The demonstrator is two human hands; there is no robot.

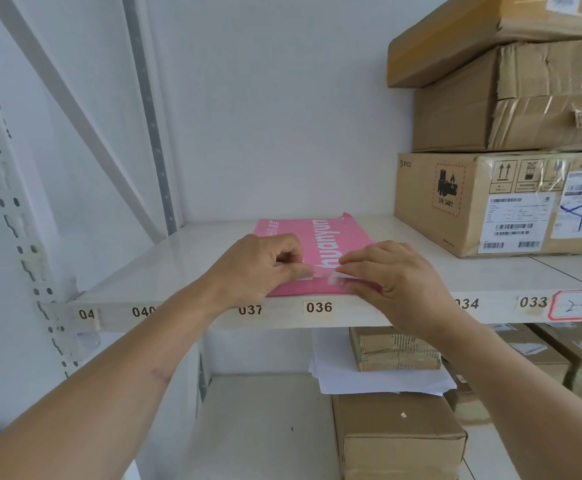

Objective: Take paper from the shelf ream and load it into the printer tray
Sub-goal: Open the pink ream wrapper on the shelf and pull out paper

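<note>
A flat pink-wrapped paper ream [320,239] with white lettering lies on the white shelf [185,258], its near end at the front edge above label 036. My left hand [258,268] rests on the ream's near left part, thumb and fingers pinched at the wrapper's top. My right hand [400,275] is on the near right corner, fingertips pinching a thin white strip or flap [331,277] at the ream's front. Both hands' fingertips almost meet in the middle. The wrapper's far right corner is torn and sticks up. No printer is in view.
Stacked cardboard boxes [504,199] fill the shelf's right side, close to the ream. Below, the lower shelf holds more brown boxes [400,434] and loose white sheets [379,379]. A white perforated upright [16,216] and a diagonal brace stand at left.
</note>
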